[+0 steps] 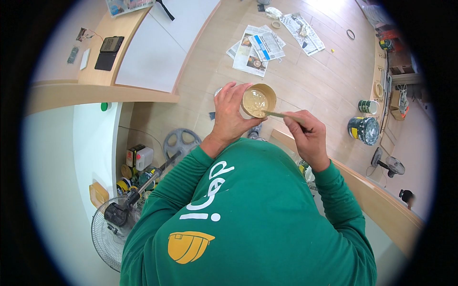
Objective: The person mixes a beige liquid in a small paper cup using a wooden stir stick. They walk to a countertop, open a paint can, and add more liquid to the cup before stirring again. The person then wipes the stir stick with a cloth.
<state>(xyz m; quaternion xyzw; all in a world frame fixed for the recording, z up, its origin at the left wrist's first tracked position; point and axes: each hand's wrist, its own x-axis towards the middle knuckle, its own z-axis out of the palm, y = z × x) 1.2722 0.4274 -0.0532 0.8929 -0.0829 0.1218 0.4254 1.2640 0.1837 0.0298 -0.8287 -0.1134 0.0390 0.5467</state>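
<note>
My left hand is closed round a small tan cup with pale, glossy beige contents, held up in front of my belly. My right hand grips a flat, thin stick that slants down from the fingers into the cup, its far end in the mixture. Both forearms are in green sleeves, and my green shirt fills the lower middle of the view.
Newspapers and tape rings lie on the wooden floor. Paint buckets and a fan stand right, beyond a wooden ledge. A desk is upper left; another fan and several containers are lower left.
</note>
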